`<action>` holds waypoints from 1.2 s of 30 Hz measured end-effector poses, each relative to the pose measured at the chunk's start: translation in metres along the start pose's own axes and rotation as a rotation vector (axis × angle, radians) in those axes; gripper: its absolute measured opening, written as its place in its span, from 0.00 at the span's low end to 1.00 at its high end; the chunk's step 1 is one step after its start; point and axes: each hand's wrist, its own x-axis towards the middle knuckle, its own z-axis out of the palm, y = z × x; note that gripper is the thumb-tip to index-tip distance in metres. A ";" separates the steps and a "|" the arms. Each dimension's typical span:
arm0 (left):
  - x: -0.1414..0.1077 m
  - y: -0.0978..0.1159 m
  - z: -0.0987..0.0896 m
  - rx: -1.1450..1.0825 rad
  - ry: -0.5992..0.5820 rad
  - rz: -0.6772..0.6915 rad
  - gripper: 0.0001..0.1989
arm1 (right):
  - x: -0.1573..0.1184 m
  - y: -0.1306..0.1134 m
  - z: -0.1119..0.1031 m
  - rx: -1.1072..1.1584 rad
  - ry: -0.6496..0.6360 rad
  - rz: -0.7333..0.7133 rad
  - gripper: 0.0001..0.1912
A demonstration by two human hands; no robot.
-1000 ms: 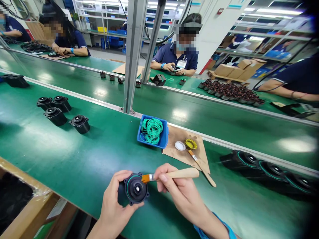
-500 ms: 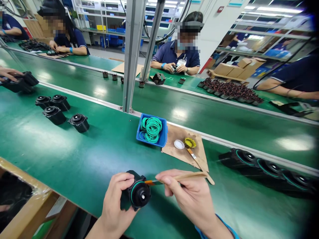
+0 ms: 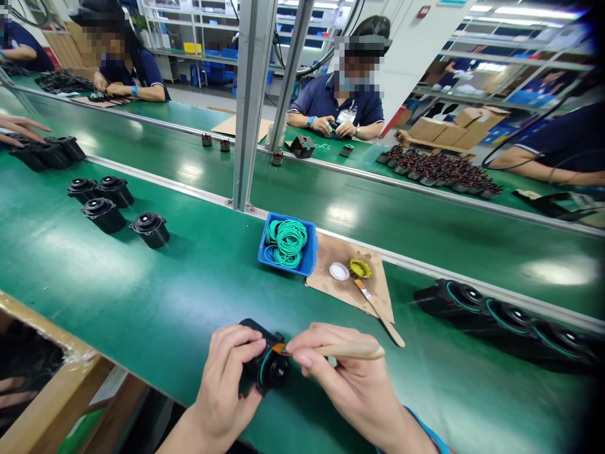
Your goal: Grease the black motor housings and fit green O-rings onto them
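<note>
My left hand [image 3: 227, 378] is wrapped round a black cylindrical motor housing [image 3: 258, 331], tilted so its stepped end faces right and toward me. A green rubber ring [image 3: 265, 367] circles that end. Between the thumb and fingers of my right hand [image 3: 347, 378] is a paintbrush [image 3: 350, 350] with a pale wooden handle. Its orange-brown bristles touch the housing at or close to the ring; the exact contact is partly hidden by my fingers. Beyond my hands stands a blue bin [image 3: 287, 271] of loose green rings [image 3: 289, 243].
Cardboard [image 3: 326, 287] carries a white lid [image 3: 339, 271], a yellow-rimmed cap [image 3: 360, 268] and a second brush [image 3: 378, 312]. Several ringed housings [image 3: 510, 321] lie right; more housings [image 3: 150, 229] stand left. A metal post [image 3: 250, 107] rises behind the bin. Co-workers [image 3: 340, 104] sit across the conveyor.
The housing has turned in my left hand, its end now facing more to the right. My right hand with the paintbrush has shifted left and closer. At far left, a co-worker's hand has lifted off the housings.
</note>
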 end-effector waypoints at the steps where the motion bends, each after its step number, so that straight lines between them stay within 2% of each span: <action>1: -0.001 0.000 0.001 0.003 -0.008 -0.003 0.20 | -0.001 -0.001 0.000 -0.010 -0.013 -0.022 0.11; 11: 0.001 0.008 -0.003 0.036 -0.021 -0.052 0.18 | -0.011 -0.012 0.005 -0.108 -0.141 -0.257 0.12; 17: 0.002 0.007 -0.007 0.026 -0.037 -0.136 0.21 | -0.019 -0.008 0.011 -0.229 -0.227 -0.416 0.24; 22: 0.002 0.006 -0.007 -0.044 -0.056 -0.241 0.22 | -0.014 -0.004 0.007 -0.264 -0.308 -0.459 0.25; 26: 0.005 0.005 -0.009 -0.108 -0.066 -0.303 0.24 | -0.004 -0.001 0.002 -0.247 -0.348 -0.444 0.25; 29: 0.008 0.004 -0.010 -0.149 -0.066 -0.339 0.26 | 0.001 -0.002 -0.003 -0.131 -0.290 -0.396 0.23; 33: 0.008 0.005 -0.010 -0.125 -0.048 -0.295 0.25 | -0.001 -0.003 -0.005 0.186 -0.088 -0.145 0.20; 36: 0.008 0.008 -0.009 -0.050 -0.016 -0.188 0.20 | -0.007 -0.001 -0.002 0.316 -0.027 0.026 0.19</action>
